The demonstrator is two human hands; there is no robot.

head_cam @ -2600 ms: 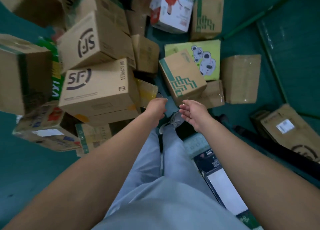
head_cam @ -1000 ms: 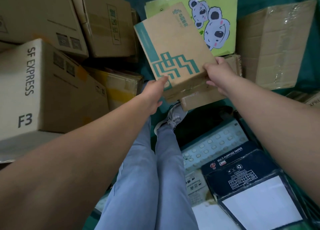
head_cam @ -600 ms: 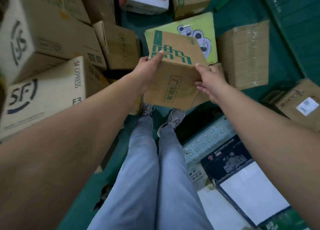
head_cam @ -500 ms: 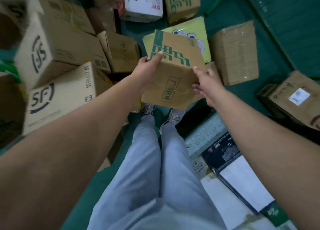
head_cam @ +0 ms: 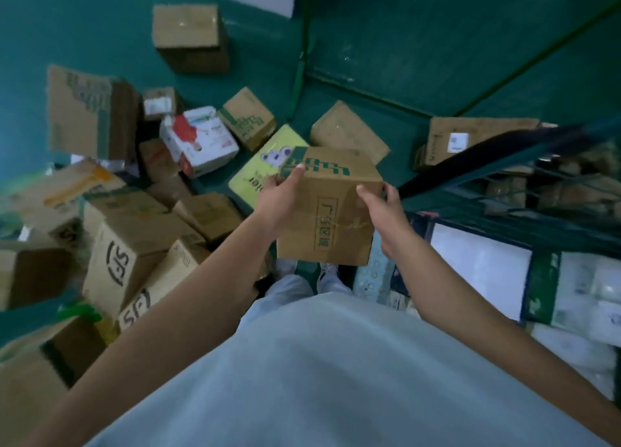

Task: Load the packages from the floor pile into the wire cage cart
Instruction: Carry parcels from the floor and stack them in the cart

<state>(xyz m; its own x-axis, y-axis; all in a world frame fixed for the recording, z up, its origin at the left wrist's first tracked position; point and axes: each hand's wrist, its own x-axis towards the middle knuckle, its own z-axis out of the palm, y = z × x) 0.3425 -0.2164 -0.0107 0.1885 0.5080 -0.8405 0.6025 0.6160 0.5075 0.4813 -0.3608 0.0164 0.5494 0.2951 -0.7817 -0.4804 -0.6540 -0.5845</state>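
I hold a brown cardboard box with green printing point(head_cam: 331, 207) in front of my waist, above my feet. My left hand point(head_cam: 280, 197) grips its left side with the thumb on top. My right hand point(head_cam: 383, 211) grips its right side. The floor pile of cardboard packages point(head_cam: 134, 245) spreads out on the left, with SF-marked boxes nearest me. The wire cage cart point(head_cam: 524, 191) stands at the right; its dark top rail and wire mesh show, with brown boxes and white packages inside.
A yellow-green flat box with koala pictures point(head_cam: 258, 174) lies on the green floor just beyond the held box. A white and red box point(head_cam: 198, 140) and more brown cartons point(head_cam: 190, 36) lie farther back. A labelled carton point(head_cam: 470, 140) sits behind the cart.
I reached down, gripped the green-printed box with both hands and lifted it off the pile. I have straightened up, and the view now takes in the cart at the right.
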